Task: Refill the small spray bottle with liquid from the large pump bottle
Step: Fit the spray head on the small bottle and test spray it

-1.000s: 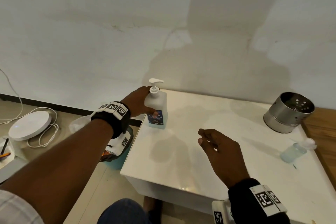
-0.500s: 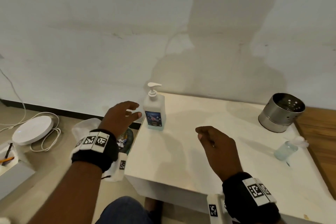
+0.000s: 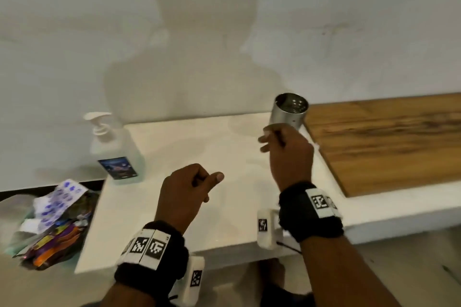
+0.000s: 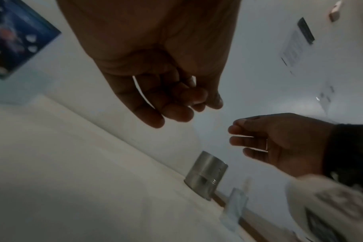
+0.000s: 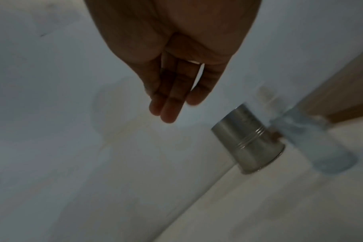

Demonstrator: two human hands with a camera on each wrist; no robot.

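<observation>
Left hand (image 3: 183,190) in the air, fingers loosely curled, thumb sticking out to the right, holding nothing. Right hand (image 3: 289,154) raised further forward, fingers nearly straight and relaxed, also empty. Both forearms reach forward from the bottom edge, black bands with white tags on both wrists.

The pump bottle (image 3: 117,149) has a blue label (image 3: 118,167), its print too blurred to read

large pump bottle (image 3: 117,154): clear, upright, table's left corner; small spray bottle (image 5: 313,144): clear, upright
</observation>
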